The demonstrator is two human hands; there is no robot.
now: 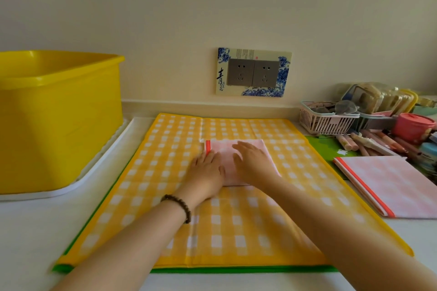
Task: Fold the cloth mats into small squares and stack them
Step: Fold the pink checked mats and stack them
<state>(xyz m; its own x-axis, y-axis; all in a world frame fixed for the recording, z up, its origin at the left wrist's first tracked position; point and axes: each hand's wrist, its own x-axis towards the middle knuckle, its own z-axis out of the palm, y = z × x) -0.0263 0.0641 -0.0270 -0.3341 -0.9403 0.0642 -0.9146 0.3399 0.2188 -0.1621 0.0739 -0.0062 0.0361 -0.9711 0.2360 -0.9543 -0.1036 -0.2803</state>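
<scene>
Both my left hand (pixel 205 168) and right hand (pixel 254 163) lay flat, fingers straight, on the folded pink mat (pixel 220 145) toward the yellow mat's (pixel 236 231) far edge; smoothing outward evenly would probably sharpen its creases.

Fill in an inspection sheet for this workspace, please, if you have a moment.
Surface: white counter, with a yellow checked mat spread flat over a green mat.
Job's things: small folded pink mat on the yellow mat; larger folded pink mat to its right.
Clutter: yellow tub on a white tray; basket, pens, red pot at right.
Hands: left hand and right hand press flat on the small pink mat.
Cables: nothing seen.
Surroundings: plain wall with a double socket.
</scene>
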